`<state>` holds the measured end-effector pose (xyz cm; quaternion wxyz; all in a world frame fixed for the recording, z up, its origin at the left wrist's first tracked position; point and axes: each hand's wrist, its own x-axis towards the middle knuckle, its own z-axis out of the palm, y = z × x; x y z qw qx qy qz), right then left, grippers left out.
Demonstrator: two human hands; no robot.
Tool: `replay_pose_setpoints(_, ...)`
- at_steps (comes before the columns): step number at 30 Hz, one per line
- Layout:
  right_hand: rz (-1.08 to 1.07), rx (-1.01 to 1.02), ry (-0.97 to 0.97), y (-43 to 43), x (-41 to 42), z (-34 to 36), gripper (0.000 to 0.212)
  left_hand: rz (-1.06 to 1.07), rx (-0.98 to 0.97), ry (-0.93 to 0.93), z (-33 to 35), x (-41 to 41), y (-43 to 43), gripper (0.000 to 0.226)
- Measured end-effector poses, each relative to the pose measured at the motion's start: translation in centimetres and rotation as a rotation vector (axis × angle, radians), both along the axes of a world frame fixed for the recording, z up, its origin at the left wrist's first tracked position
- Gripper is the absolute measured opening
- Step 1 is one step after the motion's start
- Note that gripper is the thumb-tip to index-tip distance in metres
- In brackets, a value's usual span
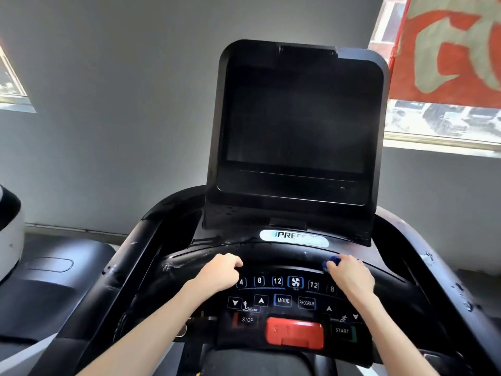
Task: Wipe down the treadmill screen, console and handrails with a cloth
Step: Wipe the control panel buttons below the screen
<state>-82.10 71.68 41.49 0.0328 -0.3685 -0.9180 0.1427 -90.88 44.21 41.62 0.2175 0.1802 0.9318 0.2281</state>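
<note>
The black treadmill screen (295, 118) stands dark and upright above the console (283, 301), whose button panel carries number keys, MODE, PROGRAM, STOP and START. My left hand (221, 272) rests as a closed fist on the console's upper rim at the left, with nothing visible in it. At the right of the same rim, my right hand (349, 274) is closed around a small blue cloth (332, 261), of which only a bunched tip shows past the fingers. The left handrail (119, 280) and right handrail (433, 270) curve down on either side, with white smears on them.
A red safety-stop block (295, 335) sits at the console's front centre. Another dark machine (48, 280) and a white object (10, 229) stand at the left. A grey wall is behind, with a window and red banner (447, 50) at the upper right.
</note>
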Motion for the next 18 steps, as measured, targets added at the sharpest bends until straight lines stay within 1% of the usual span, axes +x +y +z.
replay_pose_setpoints(3, 0.031, 0.052, 0.002, -2.9, -1.7, 0.0, 0.029, 0.028, 0.008, 0.008, -0.1, -0.2, 0.3, 0.057)
replay_pose_setpoints(5, 0.144, 0.019, 0.027, -6.1, -3.3, 0.2, 0.030, 0.045, 0.006, 0.029, 0.0, -0.4, 0.7, 0.053)
replay_pose_setpoints(8, 0.390, 0.003, 0.045, -10.2, -4.7, 0.1, 0.030, 0.059, 0.015, 0.055, 0.1, -0.7, 1.6, 0.049)
replay_pose_setpoints(10, 0.449, -0.053, 0.020, -10.1, -4.7, 0.7, 0.029, 0.072, 0.011, 0.057, 0.3, -0.9, 2.0, 0.048)
replay_pose_setpoints(12, 0.370, -0.140, -0.021, -7.7, -4.0, 1.6, 0.023, 0.105, 0.012, 0.042, 0.3, -1.0, 2.1, 0.047)
replay_pose_setpoints(13, 0.309, -0.139, -0.052, -5.9, -3.5, 1.8, 0.024, 0.120, 0.019, 0.026, 0.3, -1.0, 2.0, 0.047)
replay_pose_setpoints(16, 0.114, -0.057, -0.138, -0.6, -1.3, 1.2, 0.032, 0.134, 0.033, -0.012, -0.3, -1.2, 1.6, 0.050)
replay_pose_setpoints(18, 0.024, -0.042, -0.155, 1.0, -0.5, 0.6, 0.033, 0.132, 0.042, -0.004, -0.7, -1.2, 1.3, 0.051)
